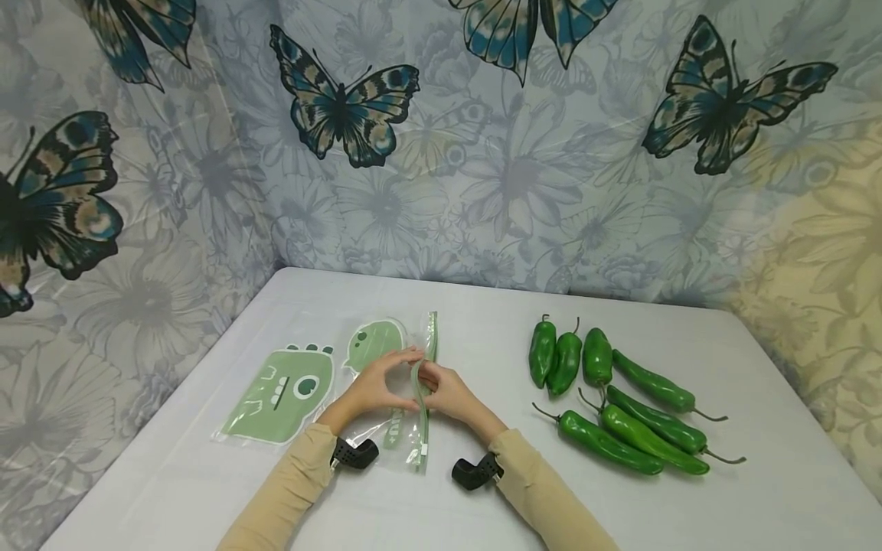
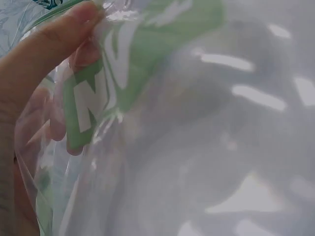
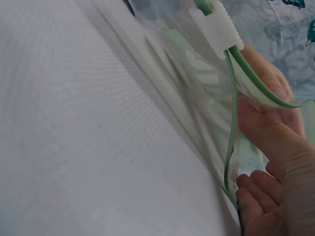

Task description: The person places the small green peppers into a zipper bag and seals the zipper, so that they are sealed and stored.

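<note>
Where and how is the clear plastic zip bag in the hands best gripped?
Probably grip the clear plastic zip bag by its two green zip strips, pinching each separately, coming from the person's right: they form its right edge and stand parted.

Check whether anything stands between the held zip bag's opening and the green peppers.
Only the right hand, at the opening of the zip bag, on the side toward the green peppers. Beyond it, the head view shows white tabletop up to the peppers, with nothing else visible in the direct path.
</note>
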Demonstrator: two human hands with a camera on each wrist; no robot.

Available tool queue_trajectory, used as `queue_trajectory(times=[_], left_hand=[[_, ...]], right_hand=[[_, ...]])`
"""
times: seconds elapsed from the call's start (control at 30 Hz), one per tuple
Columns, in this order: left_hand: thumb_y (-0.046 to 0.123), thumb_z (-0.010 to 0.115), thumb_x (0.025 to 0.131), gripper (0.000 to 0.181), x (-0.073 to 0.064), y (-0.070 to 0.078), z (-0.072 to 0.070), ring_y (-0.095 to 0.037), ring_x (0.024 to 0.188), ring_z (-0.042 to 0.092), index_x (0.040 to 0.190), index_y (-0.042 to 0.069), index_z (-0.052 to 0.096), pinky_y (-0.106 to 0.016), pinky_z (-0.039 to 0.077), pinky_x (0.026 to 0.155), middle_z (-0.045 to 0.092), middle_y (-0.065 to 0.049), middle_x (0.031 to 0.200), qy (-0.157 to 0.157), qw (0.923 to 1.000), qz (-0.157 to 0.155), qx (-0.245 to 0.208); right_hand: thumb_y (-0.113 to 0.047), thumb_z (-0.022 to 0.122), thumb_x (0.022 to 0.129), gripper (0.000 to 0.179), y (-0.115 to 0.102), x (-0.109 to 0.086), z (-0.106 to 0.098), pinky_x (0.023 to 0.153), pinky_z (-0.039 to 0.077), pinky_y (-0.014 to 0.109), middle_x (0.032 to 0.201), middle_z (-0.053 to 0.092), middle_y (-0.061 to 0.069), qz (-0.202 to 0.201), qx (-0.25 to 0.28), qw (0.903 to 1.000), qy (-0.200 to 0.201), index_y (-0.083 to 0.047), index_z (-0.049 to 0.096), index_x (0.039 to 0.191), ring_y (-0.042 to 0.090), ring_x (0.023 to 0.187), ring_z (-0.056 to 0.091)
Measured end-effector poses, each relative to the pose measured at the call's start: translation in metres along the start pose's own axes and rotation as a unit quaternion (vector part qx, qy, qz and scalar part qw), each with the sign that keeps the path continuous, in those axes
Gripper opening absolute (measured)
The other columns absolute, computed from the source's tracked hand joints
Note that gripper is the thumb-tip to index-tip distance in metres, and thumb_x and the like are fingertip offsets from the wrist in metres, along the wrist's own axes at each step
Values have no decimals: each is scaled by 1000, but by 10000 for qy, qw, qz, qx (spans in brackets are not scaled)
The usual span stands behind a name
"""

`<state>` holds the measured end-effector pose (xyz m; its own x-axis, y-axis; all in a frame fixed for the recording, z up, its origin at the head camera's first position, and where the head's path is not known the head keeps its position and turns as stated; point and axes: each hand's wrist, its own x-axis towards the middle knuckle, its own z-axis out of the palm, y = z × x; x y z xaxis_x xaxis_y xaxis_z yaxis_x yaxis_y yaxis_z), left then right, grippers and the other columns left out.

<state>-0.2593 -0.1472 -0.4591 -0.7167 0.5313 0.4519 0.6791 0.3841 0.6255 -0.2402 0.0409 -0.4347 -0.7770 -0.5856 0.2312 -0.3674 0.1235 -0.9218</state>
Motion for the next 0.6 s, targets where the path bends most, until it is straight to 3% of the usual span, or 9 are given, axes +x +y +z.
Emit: queue_trajectory(times=[0.13,0.37,0.5,0.6], left_hand=[[29,85,53,78,0,5,-3,-25,120,39,123,9,55,-45,26,97,46,-15,129,188,9997,-147,-109],[4,83,54,67,4,38,-18,-44,114,39,113,-9,55,-52,25,96,44,-30,123,590,9970,58,-489],[2,82,54,70,5,45,-22,-42,117,38,116,-11,52,-51,24,97,42,-29,125,574,9966,-157,-561],[2,82,54,73,7,46,-21,-44,117,35,118,-13,49,-53,23,96,41,-31,126,492,9974,-92,-526]], right_hand=[[10,68,71,68,0,0,0,93,34,36,127,35,35,65,-24,10000,20,22,30,126,41,115,40],[10,70,70,90,1,2,-1,95,32,39,140,12,31,256,493,9985,34,13,9,137,43,119,33],[10,71,70,102,0,1,-2,93,33,40,143,1,27,609,911,9939,145,3,-1,141,42,120,33],[9,71,69,104,3,1,-5,93,34,39,144,-1,25,684,997,9926,77,1,-4,141,40,121,33]])
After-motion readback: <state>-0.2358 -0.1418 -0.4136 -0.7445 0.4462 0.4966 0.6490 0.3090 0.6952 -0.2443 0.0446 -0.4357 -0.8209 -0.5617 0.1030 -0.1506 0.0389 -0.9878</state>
